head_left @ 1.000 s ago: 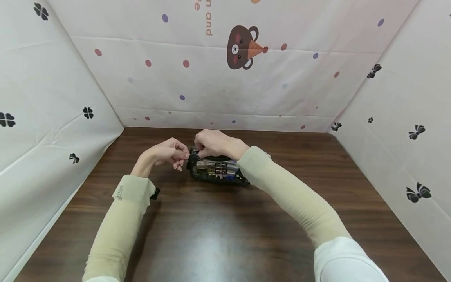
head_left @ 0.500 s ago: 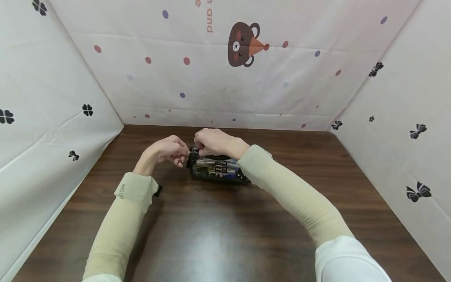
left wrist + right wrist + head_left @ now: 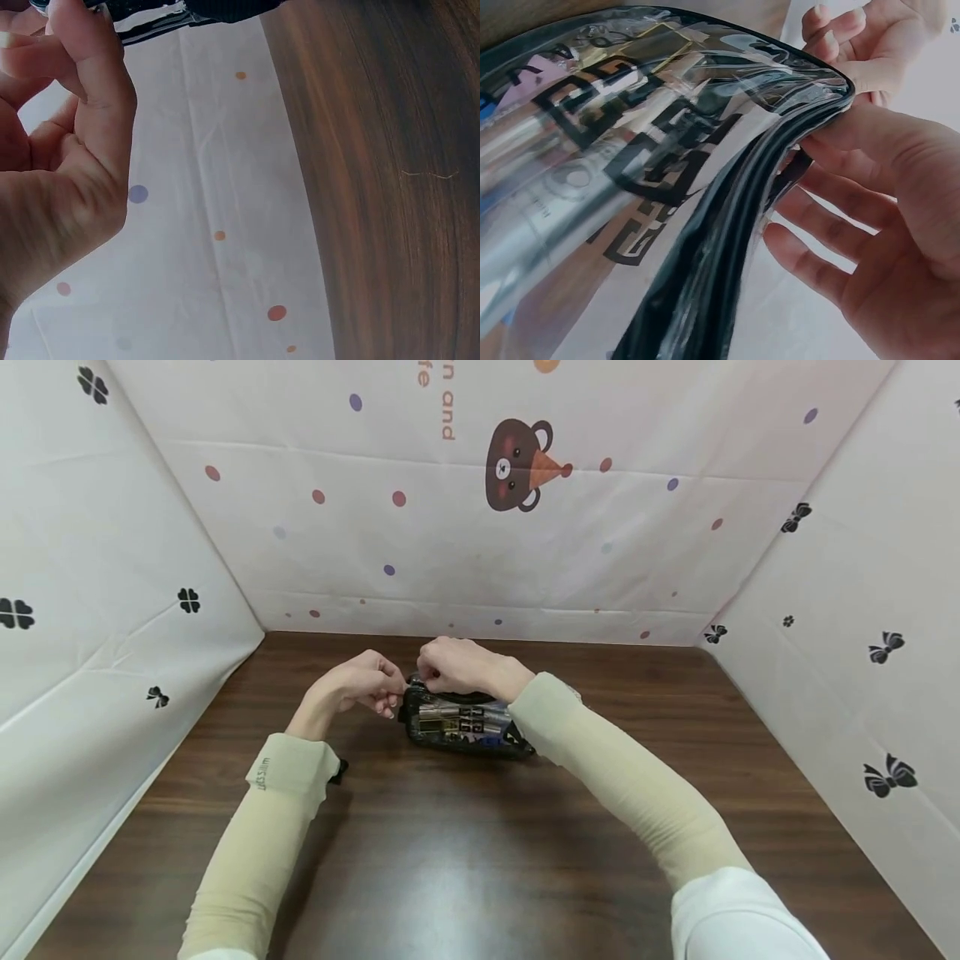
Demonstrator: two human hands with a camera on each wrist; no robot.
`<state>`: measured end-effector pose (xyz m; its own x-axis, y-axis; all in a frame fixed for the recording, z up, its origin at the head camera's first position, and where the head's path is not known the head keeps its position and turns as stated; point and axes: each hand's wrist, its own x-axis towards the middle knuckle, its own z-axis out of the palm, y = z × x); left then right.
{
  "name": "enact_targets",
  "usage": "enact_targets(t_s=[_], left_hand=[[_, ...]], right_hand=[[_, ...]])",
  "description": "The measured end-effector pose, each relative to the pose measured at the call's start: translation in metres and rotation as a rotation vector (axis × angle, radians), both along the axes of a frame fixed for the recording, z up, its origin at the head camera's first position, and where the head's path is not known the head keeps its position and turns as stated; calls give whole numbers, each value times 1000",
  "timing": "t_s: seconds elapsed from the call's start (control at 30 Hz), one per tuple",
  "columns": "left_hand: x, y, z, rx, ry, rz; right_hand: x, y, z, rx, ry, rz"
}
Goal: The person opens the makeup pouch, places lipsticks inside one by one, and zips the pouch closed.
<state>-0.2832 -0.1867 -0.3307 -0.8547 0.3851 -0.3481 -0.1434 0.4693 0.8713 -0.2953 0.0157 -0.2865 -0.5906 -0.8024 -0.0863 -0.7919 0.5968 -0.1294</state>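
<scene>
A clear zip pouch [image 3: 468, 727] with black trim and dark lettering stands on the table, long side towards me. Through its plastic in the right wrist view, silvery tubes [image 3: 562, 199] and small coloured items show. My left hand [image 3: 358, 683] pinches the pouch's left end between thumb and forefinger, other fingers loosely bent. From above, my right hand [image 3: 459, 667] pinches the top edge close to that same corner. The right wrist view has the right thumb [image 3: 877, 135] on the black zipper edge [image 3: 754, 180], with the other fingers behind it.
A dark wood-grain table [image 3: 465, 852] lies beneath. Behind it rises a white cloth wall [image 3: 450, 543] with dots and a bear print, and white side walls [image 3: 847, 635] flank it. A black wrist camera [image 3: 339, 771] sits at the left sleeve.
The left hand has shifted slightly right, its thumb and forefinger closer together at the pouch's corner. The right hand keeps its hold, and the pouch stays in nearly the same place.
</scene>
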Motion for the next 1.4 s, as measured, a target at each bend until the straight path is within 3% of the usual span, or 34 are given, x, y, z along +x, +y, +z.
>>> enact_targets(t_s=[0.4, 0.73, 0.97, 1.23, 1.4], left_hand=[[-3, -4, -5, 89, -7, -22], [-2, -5, -3, 108, -5, -49], [-2, -6, -6, 115, -41, -33], [-2, 1, -6, 8, -37, -15], [-3, 4, -14, -46, -60, -13]], right_hand=[[-1, -7, 1, -6, 30, 13], [-3, -13, 2, 6, 29, 32], [-3, -13, 3, 6, 17, 29], [-4, -14, 3, -6, -13, 20], [-4, -14, 2, -27, -37, 7]])
